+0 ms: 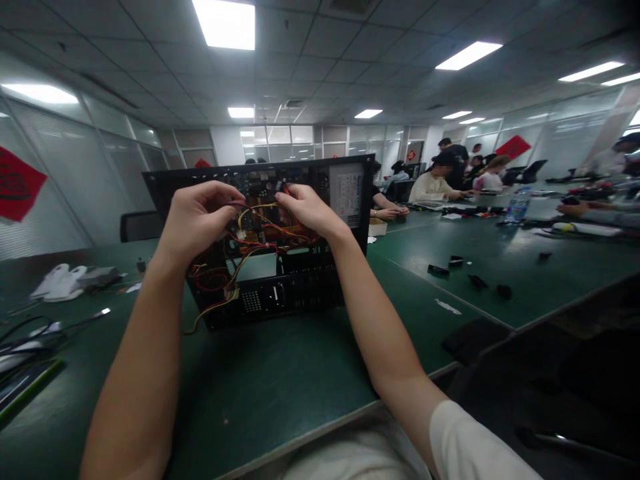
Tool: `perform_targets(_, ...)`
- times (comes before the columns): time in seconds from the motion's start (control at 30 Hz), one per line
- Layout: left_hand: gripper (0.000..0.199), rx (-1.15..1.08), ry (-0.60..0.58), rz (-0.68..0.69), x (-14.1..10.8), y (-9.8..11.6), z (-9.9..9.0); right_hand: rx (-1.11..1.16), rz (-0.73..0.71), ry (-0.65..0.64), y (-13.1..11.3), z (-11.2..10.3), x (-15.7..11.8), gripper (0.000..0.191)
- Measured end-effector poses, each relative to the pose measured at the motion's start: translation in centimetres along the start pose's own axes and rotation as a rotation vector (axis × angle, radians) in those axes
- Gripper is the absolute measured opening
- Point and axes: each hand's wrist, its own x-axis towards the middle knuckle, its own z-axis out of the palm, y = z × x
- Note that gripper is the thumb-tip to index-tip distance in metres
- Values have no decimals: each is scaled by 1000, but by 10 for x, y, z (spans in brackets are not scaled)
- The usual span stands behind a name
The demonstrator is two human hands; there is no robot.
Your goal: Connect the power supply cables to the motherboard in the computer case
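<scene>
A black computer case (310, 293) stands open on the green table, its inside facing me. Red, yellow and black cables (265, 247) run across its middle, and a labelled power supply (349, 197) sits at its upper right. My left hand (197, 217) is at the upper left of the case, thumb and fingers pinched on a thin reddish cable. My right hand (313, 210) reaches in near the top middle, fingers closed beside a small connector and the yellow cable; what it grips is too small to make out. One cable end hangs out at the lower left.
The green table (260, 387) extends right, with small black parts (479, 282) and a water bottle (518, 205) on it. At left lie white objects (60, 282), cables and a green-edged dark item (30, 387). Several people sit or stand farther back on the right.
</scene>
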Motion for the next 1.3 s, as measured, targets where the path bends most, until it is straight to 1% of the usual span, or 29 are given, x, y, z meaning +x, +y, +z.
perform_targets(0.13, 26, 15, -104, -125, 1, 5, -2, -7, -21, -47, -1, -2, -2, 25)
perform_targets(0.2, 28, 15, -128, -159, 1, 8, -1, -27, -36, -50, -1, 0, -1, 26)
perform_targets(0.3, 31, 26, -151, -166, 0, 12, -1, -42, -38, 9, 4, 4, 1, 23)
perform_targets(0.4, 33, 123, -164, -144, -1, 13, -4, -22, -26, 57, 9, 4, 3, 18)
perform_targets(0.47, 33, 204, -169, -127, -1, 10, -8, -13, -37, 49, 11, 0, 3, 17)
perform_targets(0.53, 34, 254, -214, -154, 0, 4, -15, -11, -69, 38, 11, -8, 1, 18)
perform_targets(0.6, 38, 300, -340, -245, 1, -3, -24, -15, -113, 52, 10, -18, -1, 20)
perform_targets(0.67, 47, 346, -534, -349, 0, -8, -34, -21, -148, 89, 9, -26, -3, 23)
perform_targets(0.73, 56, 350, -725, -412, -3, -11, -43, -28, -166, 99, 7, -30, -5, 24)
perform_targets(0.77, 58, 335, -790, -422, -4, -11, -47, -32, -167, 82, 6, -30, -7, 24)
perform_targets(0.83, 57, 303, -861, -415, -8, -10, -51, -40, -153, 15, 4, -29, -10, 26)
perform_targets(0.93, 53, 292, -916, -369, -11, -6, -53, -22, -132, -57, 1, -27, -12, 28)
perform_targets(1.03, 50, 265, -933, -334, -11, -2, -55, 24, -129, -50, 0, -30, -12, 27)
perform_targets(1.1, 52, 239, -935, -347, -11, -2, -59, 29, -133, -68, -1, -34, -15, 27)
perform_targets(1.17, 56, 233, -923, -360, -10, -4, -64, 18, -146, -127, -6, -40, -20, 27)
perform_targets(1.23, 58, 246, -894, -343, -9, -9, -69, 15, -165, -186, -13, -45, -26, 27)
perform_targets(1.3, 56, 244, -883, -312, -9, -15, -72, 36, -185, -197, -21, -49, -33, 27)
